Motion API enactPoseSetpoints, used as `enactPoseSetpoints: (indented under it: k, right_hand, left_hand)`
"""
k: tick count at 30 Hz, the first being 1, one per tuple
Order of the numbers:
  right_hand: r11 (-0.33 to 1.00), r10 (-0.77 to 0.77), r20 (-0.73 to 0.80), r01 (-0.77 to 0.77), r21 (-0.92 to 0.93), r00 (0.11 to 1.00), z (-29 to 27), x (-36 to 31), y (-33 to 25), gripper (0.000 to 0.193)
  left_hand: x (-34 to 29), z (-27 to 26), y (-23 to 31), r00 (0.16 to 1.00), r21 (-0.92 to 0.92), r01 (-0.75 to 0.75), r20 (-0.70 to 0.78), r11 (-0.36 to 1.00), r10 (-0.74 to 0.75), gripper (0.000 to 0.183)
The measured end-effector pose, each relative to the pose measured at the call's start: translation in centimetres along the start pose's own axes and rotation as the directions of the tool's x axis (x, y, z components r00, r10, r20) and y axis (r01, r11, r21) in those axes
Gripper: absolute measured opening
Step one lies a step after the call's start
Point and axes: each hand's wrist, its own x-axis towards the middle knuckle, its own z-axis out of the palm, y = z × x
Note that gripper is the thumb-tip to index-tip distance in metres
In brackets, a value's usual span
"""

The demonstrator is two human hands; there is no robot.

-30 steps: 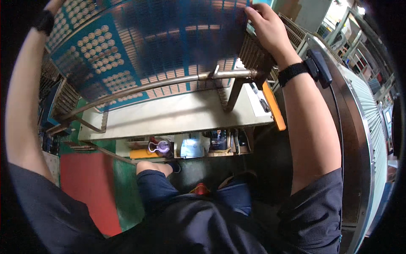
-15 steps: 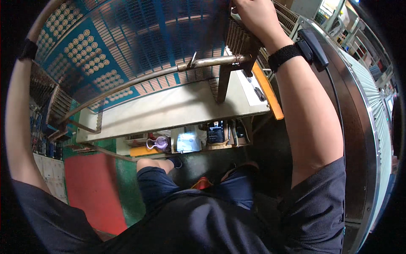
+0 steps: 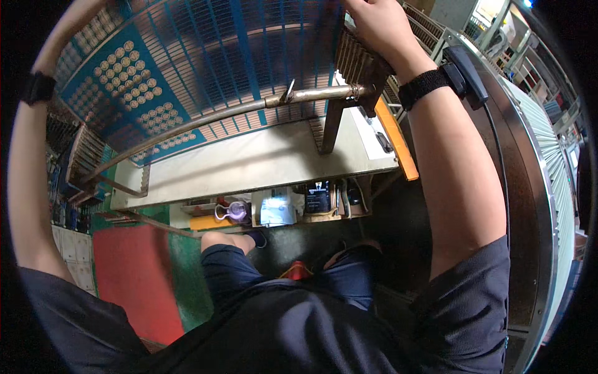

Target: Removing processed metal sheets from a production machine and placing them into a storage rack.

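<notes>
A large blue sheet with coppery lines and round pads, which looks like a printed circuit panel point(image 3: 249, 56), stands in a slotted metal rack point(image 3: 305, 95). At its upper right corner is my right hand point(image 3: 383, 23), its fingers curled at the panel's edge and partly cut off by the top of the picture. My left hand point(image 3: 65, 31) reaches up along the panel's left side, and its fingers lie out of view. Both wrists wear black bands. Ribbed slots of the rack show below my right hand.
The rack stands on a white tabletop point(image 3: 249, 159) with an orange strip point(image 3: 398, 140) on its right. A shelf beneath holds a purple-lidded bottle point(image 3: 235, 212), a phone point(image 3: 317, 197) and papers point(image 3: 277, 210). A metal-edged frame with pale green pleats point(image 3: 548, 156) stands at right.
My left hand and wrist have shifted slightly down in view. My right hand has moved slightly to the right and stays by the panel's corner.
</notes>
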Motion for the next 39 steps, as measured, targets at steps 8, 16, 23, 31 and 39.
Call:
enactPoseSetpoints:
  k: [8,16,23,31,39]
  right_hand:
    - [0.992,-0.103,-0.142,0.112,0.055,0.985,0.0,2.5,4.9,0.043]
    - [0.877,-0.481,0.117,0.476,0.074,0.869,0.4,-9.4,-3.4,0.034]
    - [0.885,-0.449,0.151,0.462,-0.059,0.88,1.6,-11.2,-3.3,0.037]
    - [0.867,-0.435,0.235,0.475,-0.15,0.869,1.9,-11.3,-3.5,0.036]
    - [0.873,-0.392,0.379,0.469,-0.135,0.838,2.0,-11.1,-3.8,0.029]
  left_hand:
    - [-5.1,8.0,-0.1,0.996,-0.16,-0.089,-0.02,0.983,0.087,0.051]
    - [-12.8,10.8,8.3,0.931,-0.401,-0.23,0.175,0.887,0.32,0.044]
    - [-11.7,13.0,11.9,0.944,-0.436,-0.169,0.188,0.884,0.273,0.042]
    - [-11.4,13.6,13.8,0.97,-0.352,-0.082,0.186,0.932,0.156,0.021]
    - [-11.9,13.6,13.6,0.967,-0.33,-0.119,0.176,0.936,0.185,0.024]
